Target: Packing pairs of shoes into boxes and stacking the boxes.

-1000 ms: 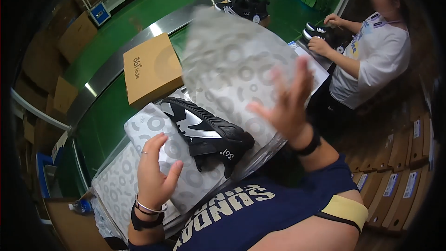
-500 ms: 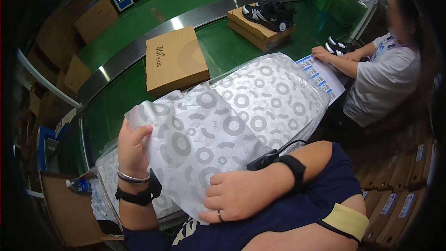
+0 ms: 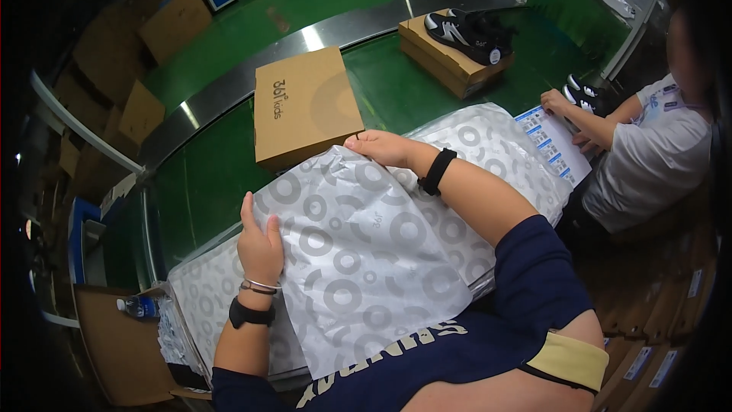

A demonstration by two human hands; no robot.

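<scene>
The left hand (image 3: 261, 252) stands upright, its thumb and forefinger apart, beside the patterned paper (image 3: 347, 259) before the chest, while the right hand (image 3: 383, 149) reaches forward to the paper's top edge near the box (image 3: 305, 103), its grip I cannot tell.

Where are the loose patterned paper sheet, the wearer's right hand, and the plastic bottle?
Patterned paper sheet (image 3: 370, 259): head view, middle of its upward face.
Right hand (image 3: 383, 148): head view, back of the hand.
Plastic bottle (image 3: 141, 307): head view, its body.

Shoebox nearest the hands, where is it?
In the head view, the shoebox sits left of centre on the green surface, beyond the right hand and patterned tissue sheet.
</scene>
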